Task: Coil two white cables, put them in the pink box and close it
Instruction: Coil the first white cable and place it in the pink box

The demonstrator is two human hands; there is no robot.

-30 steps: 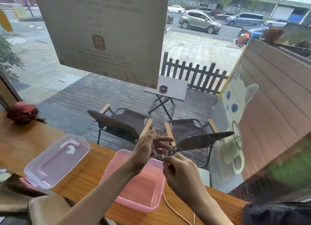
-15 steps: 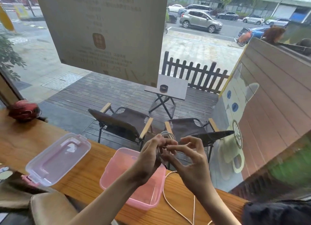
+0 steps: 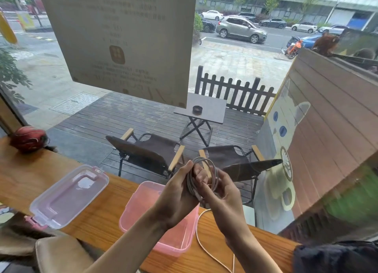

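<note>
A white cable (image 3: 212,171) is wound in several loops above the open pink box (image 3: 141,213). My left hand (image 3: 178,193) grips the bundle of loops on its left side. My right hand (image 3: 223,193) closes around the loops from the right, fingers over the strands. The cable's loose tail (image 3: 201,244) hangs down past the box's right side and runs along the wooden counter. The box's clear pink lid (image 3: 69,195) lies flat to the left, apart from the box. I see no second cable.
The wooden counter (image 3: 24,176) runs along a window. A red round object (image 3: 28,138) sits at its far left end. A tan cushion (image 3: 61,254) lies at the near left, and dark fabric (image 3: 337,256) at the near right.
The coil has grown into several larger loops. My right hand moved from below the left hand up to the coil and now wraps around it.
</note>
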